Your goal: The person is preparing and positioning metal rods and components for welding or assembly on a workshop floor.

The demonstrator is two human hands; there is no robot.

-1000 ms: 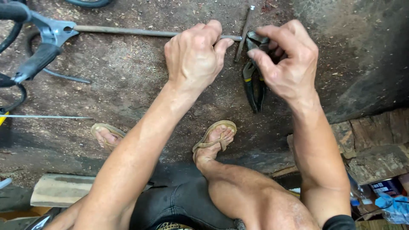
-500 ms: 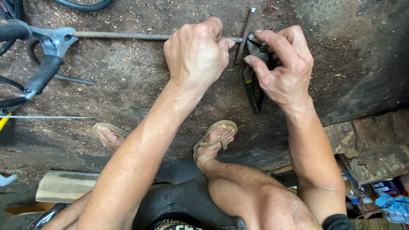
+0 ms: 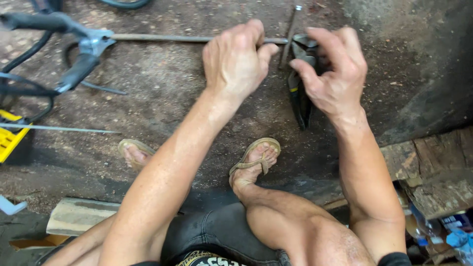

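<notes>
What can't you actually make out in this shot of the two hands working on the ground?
Head view only:
- Where the metal rod ends: the left hand is closed over it.
- The dark tool's head: the right hand covers it, so how it is held is unclear.
- The black handle at upper left: cut off by the frame edge.
- The yellow object: cropped by the left edge.

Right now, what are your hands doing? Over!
Left hand closed around the long metal rod. Right hand on the dark pliers at the rod's end. A thin bolt lies across there. Over.
</notes>
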